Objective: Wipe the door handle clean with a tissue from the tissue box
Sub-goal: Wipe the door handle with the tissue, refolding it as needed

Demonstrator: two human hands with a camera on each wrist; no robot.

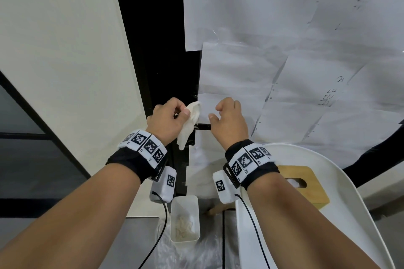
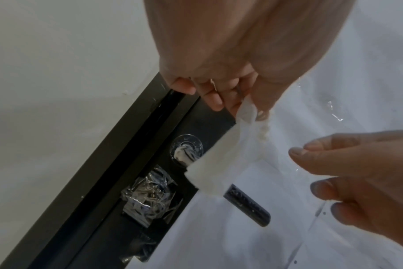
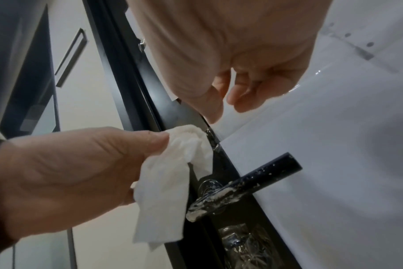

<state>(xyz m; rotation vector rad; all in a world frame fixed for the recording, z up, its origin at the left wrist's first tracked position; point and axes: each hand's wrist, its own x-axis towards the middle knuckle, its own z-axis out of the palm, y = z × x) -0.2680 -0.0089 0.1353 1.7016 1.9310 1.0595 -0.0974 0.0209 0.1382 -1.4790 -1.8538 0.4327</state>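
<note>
From the head view, the left hand pinches a white tissue between thumb and curled fingers, and the tissue hangs down in front of the black door handle. The right hand hovers just right of the tissue, fingers loosely curled and holding nothing, over the far end of the handle. The door is covered in white paper sheets. Nearer and to the right, a wooden tissue box sits on a white chair. A small white bin with crumpled tissues stands on the floor below the hands.

In the left wrist view, the left hand grips the tissue at its top, and its lower edge drapes over the door handle, whose round base shows white smears. The right hand is at the right with relaxed fingers, apart from the tissue.

In the right wrist view, the left hand holds the bunched tissue just left of the door handle, which carries a white paste along its near end. The right hand hangs above, empty, thumb and fingers loosely bent.
</note>
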